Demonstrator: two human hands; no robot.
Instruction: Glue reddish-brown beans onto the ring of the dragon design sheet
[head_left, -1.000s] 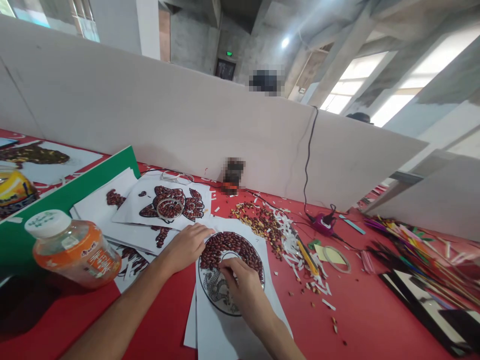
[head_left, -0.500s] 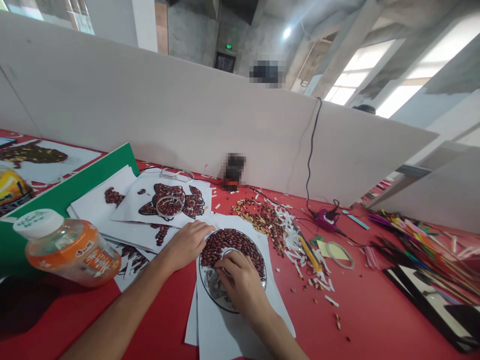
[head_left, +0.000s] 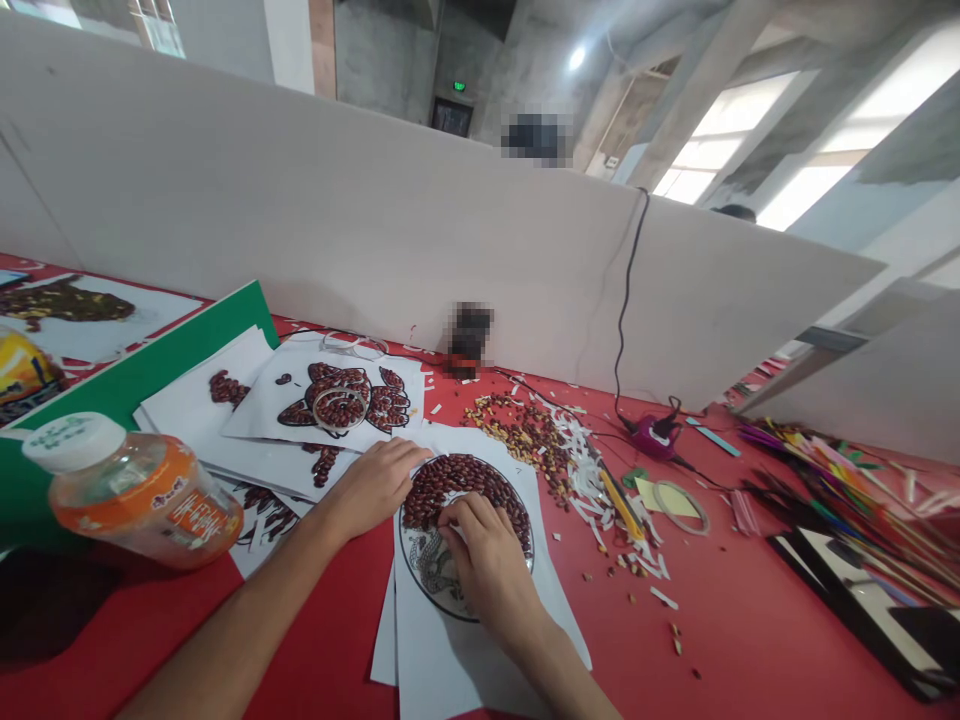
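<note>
A white sheet of paper (head_left: pixel 495 670) lies before me, printed with a round patterned picture (head_left: pixel 431 570). Dark red beans (head_left: pixel 450 475) cover the upper part of the circle; the lower left still shows bare print. My left hand (head_left: pixel 381 488) lies flat at the circle's left edge, fingers stretched out and holding nothing. Over the middle of the circle, my right hand (head_left: pixel 487 555) has its fingertips bent together on the picture. Whatever they may pinch is hidden by the fingers.
Loose beans and kernels (head_left: pixel 517 430), white paper strips (head_left: pixel 581 470) and a yellow cutter (head_left: pixel 621 505) lie right of the sheet. An orange-labelled bottle (head_left: pixel 150 500), a bean cat picture (head_left: pixel 341 400) and a green board (head_left: pixel 225 320) stand left. A power socket (head_left: pixel 652 435) sits behind.
The right hand's fingers have shifted slightly up and to the right, uncovering a little more of the print. The left hand stays in place.
</note>
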